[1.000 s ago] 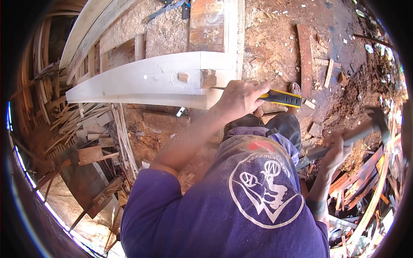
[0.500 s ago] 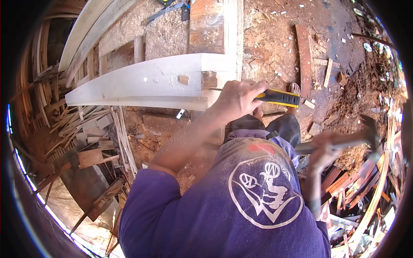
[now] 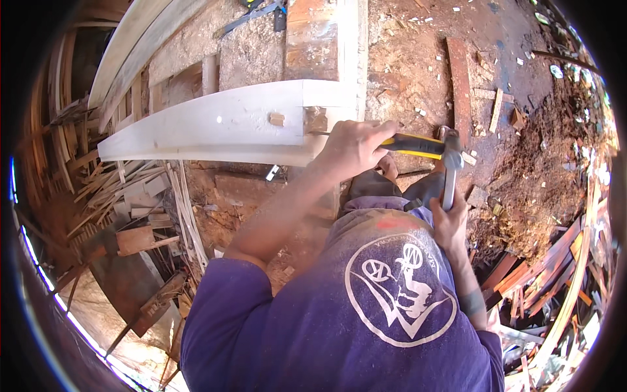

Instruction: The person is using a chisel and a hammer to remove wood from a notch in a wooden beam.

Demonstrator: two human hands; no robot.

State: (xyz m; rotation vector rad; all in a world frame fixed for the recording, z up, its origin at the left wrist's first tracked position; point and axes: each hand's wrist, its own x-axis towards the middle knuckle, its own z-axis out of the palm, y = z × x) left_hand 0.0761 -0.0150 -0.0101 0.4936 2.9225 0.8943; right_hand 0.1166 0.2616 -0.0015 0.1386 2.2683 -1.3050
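Observation:
My left hand is closed round a chisel with a black and yellow handle. Its blade points left to a notch cut near the right end of a pale wooden board; the tip meets the wood close to the notch's lower edge. In my right hand is a hammer, its head at the butt of the chisel handle. Whether the two touch, I cannot tell. A small wood chip lies on the board, left of the notch.
Wood scraps and shavings cover the ground. A reddish plank lies beyond the hammer. Offcuts are heaped at the lower right, and thin strips pile up on the left. Long curved boards stand at the upper left.
My right hand has swung the hammer in from the right, bringing its head to the end of the chisel handle. The left hand and chisel have hardly moved.

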